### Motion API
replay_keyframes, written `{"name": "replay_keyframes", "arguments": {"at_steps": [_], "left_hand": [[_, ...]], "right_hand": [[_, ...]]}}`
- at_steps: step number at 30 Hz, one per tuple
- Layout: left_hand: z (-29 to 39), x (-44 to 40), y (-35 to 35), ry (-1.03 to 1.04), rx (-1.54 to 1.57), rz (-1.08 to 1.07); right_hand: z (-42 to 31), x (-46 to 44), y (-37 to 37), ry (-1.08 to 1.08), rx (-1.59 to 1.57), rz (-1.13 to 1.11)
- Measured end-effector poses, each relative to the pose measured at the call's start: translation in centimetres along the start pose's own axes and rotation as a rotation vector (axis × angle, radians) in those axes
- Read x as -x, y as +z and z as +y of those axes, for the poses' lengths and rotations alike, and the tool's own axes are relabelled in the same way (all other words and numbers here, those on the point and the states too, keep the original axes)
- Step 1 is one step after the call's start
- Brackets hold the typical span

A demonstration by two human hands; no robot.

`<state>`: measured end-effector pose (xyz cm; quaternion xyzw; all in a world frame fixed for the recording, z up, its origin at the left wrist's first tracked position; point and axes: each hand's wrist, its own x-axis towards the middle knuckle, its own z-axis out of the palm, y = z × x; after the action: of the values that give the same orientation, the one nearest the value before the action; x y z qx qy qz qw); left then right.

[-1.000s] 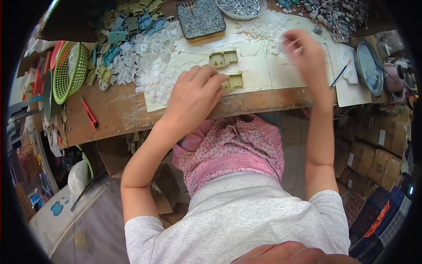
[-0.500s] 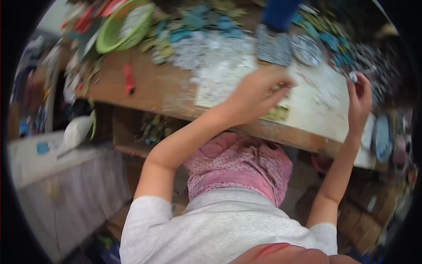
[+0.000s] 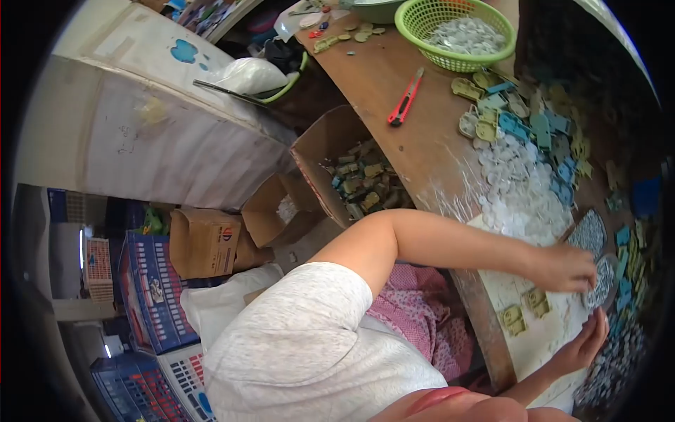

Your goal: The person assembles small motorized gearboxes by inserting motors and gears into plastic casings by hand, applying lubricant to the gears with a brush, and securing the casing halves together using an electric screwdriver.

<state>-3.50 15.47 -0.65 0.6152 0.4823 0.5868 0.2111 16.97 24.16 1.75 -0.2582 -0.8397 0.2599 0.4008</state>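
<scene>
My left hand (image 3: 564, 269) reaches over the white board (image 3: 555, 327), palm down, its fingers drawn together beside a rounded grey speckled piece (image 3: 602, 281). Whatever those fingers hold is hidden. A second grey speckled piece (image 3: 589, 232) lies just beyond the knuckles. Lower on the board is my right hand (image 3: 582, 344), with thumb and fingers bent towards each other near the grey piece's lower edge; anything between them is too small to name. Small yellow-green molded pieces (image 3: 513, 320) lie flat on the board between my forearms. Clear plastic discs (image 3: 517, 186) are heaped beside my left forearm.
A red utility knife (image 3: 406, 98) lies on the wooden table (image 3: 373, 77), near a green basket (image 3: 415, 35) of clear pieces. Blue and yellow molded pieces (image 3: 541, 130) are piled at the back. Below the table edge stands a cardboard box (image 3: 316, 165) of similar pieces.
The view has turned and shifted towards the left end of the table. My hands have come closer together, both now beside the grey speckled piece.
</scene>
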Motion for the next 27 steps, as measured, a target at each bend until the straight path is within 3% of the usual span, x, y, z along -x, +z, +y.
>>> {"name": "replay_keyframes", "arguments": {"at_steps": [2, 5, 10, 20, 27], "left_hand": [[0.6, 1.0, 0.7, -0.01, -0.054, 0.03], [1.1, 1.4, 1.1, -0.125, -0.021, -0.042], [1.0, 1.4, 0.5, 0.007, -0.002, 0.018], [0.9, 1.3, 0.8, 0.055, 0.078, -0.061], [1.2, 1.2, 0.3, 0.057, -0.064, -0.117]], "right_hand": [[-0.2, 0.4, 0.1, 0.086, 0.081, -0.007], [-0.5, 0.9, 0.9, 0.042, 0.044, 0.083], [0.1, 1.1, 0.6, 0.047, 0.068, 0.098], [0.9, 2.0, 0.8, 0.073, 0.019, 0.168], [1.7, 2.1, 0.4, 0.026, -0.026, 0.158]]}}
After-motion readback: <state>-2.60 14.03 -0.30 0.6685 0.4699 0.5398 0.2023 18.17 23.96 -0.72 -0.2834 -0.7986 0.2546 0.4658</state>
